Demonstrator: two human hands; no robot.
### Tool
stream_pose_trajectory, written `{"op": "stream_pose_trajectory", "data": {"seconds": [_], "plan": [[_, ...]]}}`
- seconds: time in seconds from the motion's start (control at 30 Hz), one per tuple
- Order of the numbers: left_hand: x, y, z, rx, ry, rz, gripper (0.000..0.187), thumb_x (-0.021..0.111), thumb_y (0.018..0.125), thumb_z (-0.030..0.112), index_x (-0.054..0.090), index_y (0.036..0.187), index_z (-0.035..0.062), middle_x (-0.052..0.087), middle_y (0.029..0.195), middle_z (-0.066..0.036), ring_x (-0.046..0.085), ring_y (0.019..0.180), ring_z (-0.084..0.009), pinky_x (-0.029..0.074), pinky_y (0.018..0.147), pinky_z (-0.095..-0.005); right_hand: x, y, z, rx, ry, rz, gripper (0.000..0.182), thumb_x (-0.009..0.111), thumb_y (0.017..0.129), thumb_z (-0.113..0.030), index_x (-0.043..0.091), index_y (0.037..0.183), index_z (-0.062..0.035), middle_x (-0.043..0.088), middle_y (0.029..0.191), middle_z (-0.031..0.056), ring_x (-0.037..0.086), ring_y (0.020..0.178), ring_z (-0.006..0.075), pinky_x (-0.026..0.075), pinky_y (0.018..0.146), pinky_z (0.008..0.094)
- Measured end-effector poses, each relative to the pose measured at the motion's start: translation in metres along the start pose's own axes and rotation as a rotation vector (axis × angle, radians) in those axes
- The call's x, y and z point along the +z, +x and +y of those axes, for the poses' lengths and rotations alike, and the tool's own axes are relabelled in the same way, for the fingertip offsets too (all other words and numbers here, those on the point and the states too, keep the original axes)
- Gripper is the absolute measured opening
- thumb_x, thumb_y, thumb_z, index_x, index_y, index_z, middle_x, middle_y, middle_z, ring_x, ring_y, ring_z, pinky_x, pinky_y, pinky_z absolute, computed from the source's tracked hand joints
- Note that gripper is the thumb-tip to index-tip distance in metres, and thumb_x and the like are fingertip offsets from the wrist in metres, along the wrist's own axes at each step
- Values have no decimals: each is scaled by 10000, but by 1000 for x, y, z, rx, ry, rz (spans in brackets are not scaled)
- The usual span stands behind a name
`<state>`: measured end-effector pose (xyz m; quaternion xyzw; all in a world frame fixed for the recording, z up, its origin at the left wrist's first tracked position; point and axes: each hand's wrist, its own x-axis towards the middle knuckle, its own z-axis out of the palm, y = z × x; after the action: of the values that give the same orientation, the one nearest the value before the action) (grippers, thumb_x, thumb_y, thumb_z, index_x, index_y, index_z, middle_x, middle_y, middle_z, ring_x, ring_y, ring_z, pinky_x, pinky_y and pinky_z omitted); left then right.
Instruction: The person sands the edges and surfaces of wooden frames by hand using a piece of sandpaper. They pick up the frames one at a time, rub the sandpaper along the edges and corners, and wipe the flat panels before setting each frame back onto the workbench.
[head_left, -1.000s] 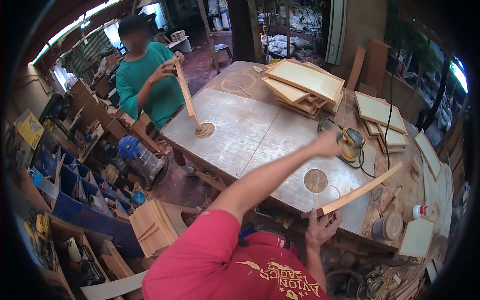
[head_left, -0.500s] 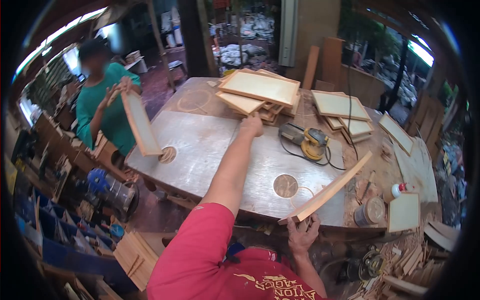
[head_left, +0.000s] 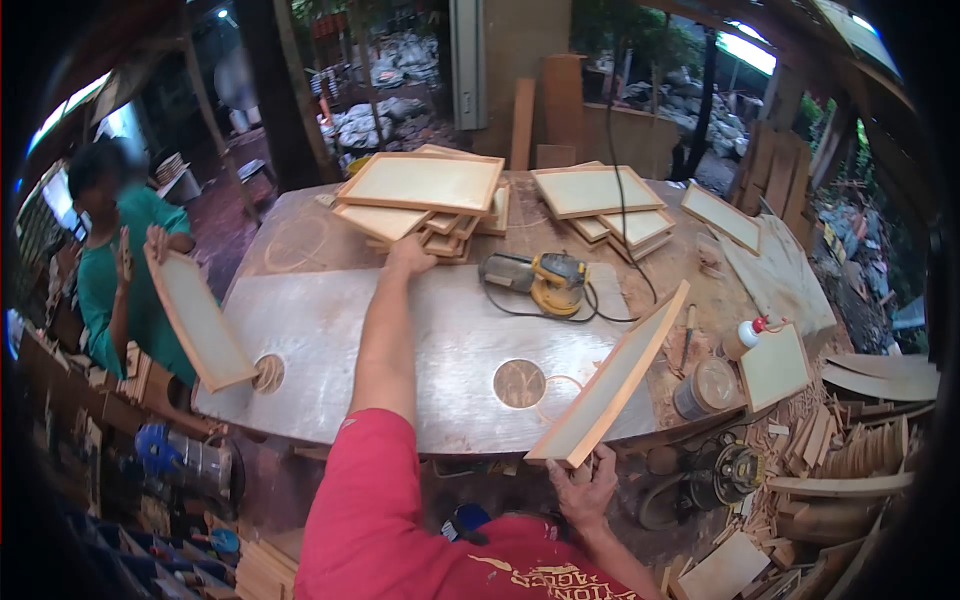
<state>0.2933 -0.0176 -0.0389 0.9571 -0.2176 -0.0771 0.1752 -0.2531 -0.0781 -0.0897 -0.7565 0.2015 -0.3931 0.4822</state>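
My left hand (head_left: 408, 258) reaches across the table to the near edge of a stack of framed panels (head_left: 425, 182), its fingers around a lower frame's edge. My right hand (head_left: 585, 485) grips the lower corner of a tilted framed panel (head_left: 615, 385), which leans over the table's near right side. A yellow and black sander (head_left: 555, 284) lies to the right of my left hand, its cord looped beside it. Further right is a second stack of framed panels (head_left: 600, 192).
A co-worker (head_left: 130, 250) in a green shirt stands at the left, holding a framed panel (head_left: 200, 320) on the metal-topped table (head_left: 440, 400). At the right are a tin (head_left: 707, 388), a red-capped bottle (head_left: 742, 338), loose panels and wood scraps. Another machine (head_left: 190, 460) stands lower left.
The view has turned to the right, so the table and stacks appear further left. My right hand's panel shows more of its pale face. My left hand remains at the stack.
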Motion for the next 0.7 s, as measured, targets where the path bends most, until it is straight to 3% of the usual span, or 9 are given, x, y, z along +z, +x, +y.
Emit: {"op": "stream_pose_trajectory", "data": {"seconds": [0.07,0.2,0.27,0.33,0.37,0.43,0.47,0.6,0.7], "plan": [[16,13,-9,57,22,14,735,761,819,355,576,1445,16,612,1448,-235,572,1360,-374,477,1148,-429,-1,4,0,-40,-44,27,603,901,826,-115,522,1264,54,731,1009,159,712,893,198,581,806,341],[68,-20,22,88,-232,296,666,748,875,355,590,1411,-6,636,1396,-255,610,1313,-384,507,1093,-494,4,0,10,-38,-18,51,588,916,810,-133,531,1220,38,744,937,162,730,823,204,588,746,357],[74,-90,70,303,-575,287,615,760,899,315,599,1403,1,669,1348,-220,648,1258,-323,533,1048,-470,8,2,8,-69,-44,54,568,913,815,-133,534,1204,33,737,928,161,729,827,208,586,742,365],[61,-171,130,554,-916,-22,656,793,919,346,571,1453,38,684,1270,-171,676,1130,-238,562,988,-397,10,6,2,-131,-111,44,548,906,822,-129,535,1192,30,729,922,160,728,840,215,584,745,375],[52,-207,153,725,-881,-200,722,771,945,379,493,1515,34,656,1339,-198,669,1177,-262,565,986,-414,12,7,0,-143,-114,37,539,902,825,-127,535,1187,29,726,918,160,728,845,219,582,746,380],[26,-270,202,803,-725,-378,841,766,933,443,407,1559,11,595,1435,-268,611,1310,-339,543,1027,-435,21,12,3,-119,13,37,526,896,830,-120,536,1184,28,719,906,158,727,848,230,579,746,386],[28,-289,216,921,-603,-314,840,729,965,348,310,1621,34,582,1439,-253,599,1311,-380,526,1066,-454,22,12,7,-108,56,21,500,860,857,-115,552,1219,39,720,961,174,719,861,243,575,771,391],[59,-315,241,863,-366,-207,753,684,936,180,339,1584,11,486,1501,-273,577,1296,-447,517,1061,-480,14,16,3,-96,160,-59,472,795,901,-121,585,1283,61,701,1104,185,692,956,248,553,870,391],[69,-318,238,843,-357,-120,713,650,907,88,358,1551,-9,431,1527,-275,564,1281,-476,509,1057,-500,13,13,12,-40,303,-93,475,808,893,-127,591,1275,54,697,1105,168,686,979,247,544,887,377]]}}
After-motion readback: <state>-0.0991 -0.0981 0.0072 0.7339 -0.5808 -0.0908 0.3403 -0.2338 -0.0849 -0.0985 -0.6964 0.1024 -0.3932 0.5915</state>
